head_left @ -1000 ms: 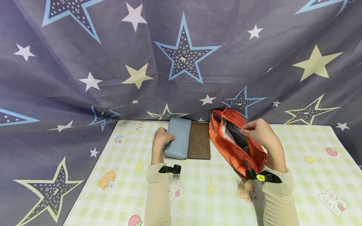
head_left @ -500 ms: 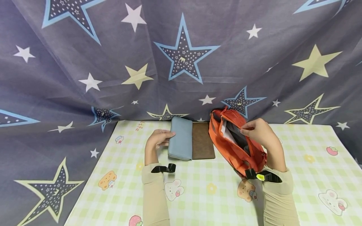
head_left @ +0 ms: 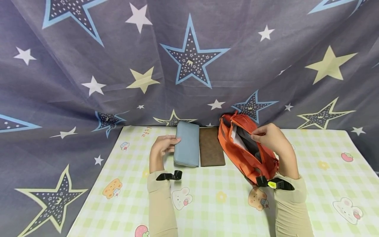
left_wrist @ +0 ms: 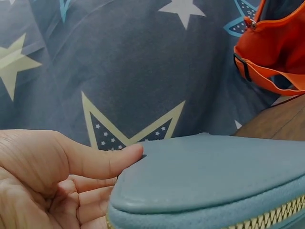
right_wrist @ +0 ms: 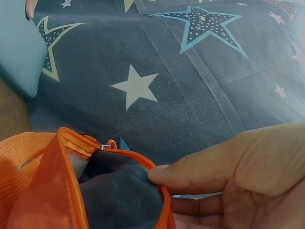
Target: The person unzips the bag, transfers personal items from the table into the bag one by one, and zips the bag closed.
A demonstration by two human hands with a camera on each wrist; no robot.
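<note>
My left hand (head_left: 163,146) pinches the left edge of a light blue zip wallet (head_left: 187,144), thumb on top and fingers beneath. In the left wrist view the wallet's gold zip teeth (left_wrist: 274,217) show along its near side. Just right of the wallet lies a flat brown notebook-like item (head_left: 212,148). An orange waist bag (head_left: 240,161) rests at the back of the table with its zip compartment spread wide. My right hand (head_left: 272,140) pinches the right rim of that opening, and the grey lining (right_wrist: 124,195) shows inside.
The table wears a green-checked cloth (head_left: 207,210) with printed bears and rabbits. Right behind it hangs a dark star-patterned curtain (head_left: 118,65), close to the bag and the wallet.
My left hand has shifted left and taken a grip on the wallet's left edge. The wallet moved right, then slightly back left, apart from the brown item. My right hand stays put.
</note>
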